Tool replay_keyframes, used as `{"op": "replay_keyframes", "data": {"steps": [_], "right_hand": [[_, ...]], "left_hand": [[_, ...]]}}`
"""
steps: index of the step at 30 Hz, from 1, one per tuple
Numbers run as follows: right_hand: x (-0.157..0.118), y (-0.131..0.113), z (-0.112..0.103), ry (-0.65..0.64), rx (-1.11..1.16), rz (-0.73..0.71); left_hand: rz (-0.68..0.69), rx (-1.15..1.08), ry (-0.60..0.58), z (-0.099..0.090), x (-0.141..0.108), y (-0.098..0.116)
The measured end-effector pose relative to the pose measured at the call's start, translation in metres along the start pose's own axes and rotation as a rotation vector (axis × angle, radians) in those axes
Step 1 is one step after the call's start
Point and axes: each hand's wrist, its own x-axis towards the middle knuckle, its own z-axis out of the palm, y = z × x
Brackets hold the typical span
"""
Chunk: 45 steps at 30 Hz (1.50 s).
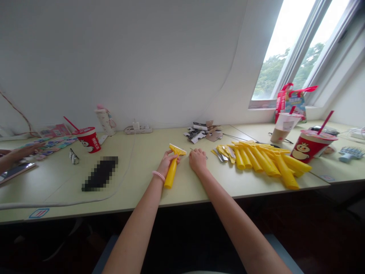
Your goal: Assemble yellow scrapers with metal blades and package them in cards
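My left hand [166, 164], with a pink coil band at the wrist, is closed around a yellow scraper [171, 172] just below its wide head. The scraper's handle points down toward the table's front edge. Close by on the right, my right hand [197, 160] rests on the tabletop with its fingers curled in. A thin small piece shows at its fingertips, too small to name. Beyond it lie small yellow and silver pieces [224, 153], some looking like blades. A pile of yellow scrapers [261, 160] spreads out to their right.
Torn black-and-white and brown packaging [203, 131] lies near the wall. Red cups [89, 140] stand on both sides, and a clear cup [283, 129] at the right. A white cable [85, 203] crosses the left table. Another person's hand [24, 151] is over colourful packets at far left.
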Motion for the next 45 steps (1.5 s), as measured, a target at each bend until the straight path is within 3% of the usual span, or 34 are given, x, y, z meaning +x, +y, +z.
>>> {"op": "replay_keyframes", "data": {"steps": [4,8,10,14,18,28,38,45], "right_hand": [[0.001,0.003,-0.003,0.063,0.135,0.058],[0.004,0.008,-0.006,0.228,0.503,0.123],[0.006,0.009,-0.006,0.260,0.685,0.050],[0.007,0.006,-0.005,0.198,0.873,-0.125],[0.005,0.004,-0.007,0.136,0.943,-0.169],[0.005,0.005,-0.009,0.063,1.082,-0.096],[0.005,0.003,-0.009,0.126,1.010,-0.124],[0.005,0.004,-0.010,0.099,1.064,-0.080]], "left_hand": [[-0.002,-0.012,-0.005,0.001,-0.001,0.002],[-0.073,0.038,-0.063,0.001,-0.001,-0.001],[-0.126,0.059,-0.099,0.001,-0.001,-0.005],[-0.143,0.056,-0.192,0.000,0.002,-0.013],[-0.125,0.059,-0.241,-0.001,0.003,-0.016],[-0.141,0.079,-0.300,0.001,-0.001,-0.012],[-0.137,0.106,-0.322,0.001,0.000,-0.013],[-0.125,0.131,-0.317,0.000,0.001,-0.013]]}}
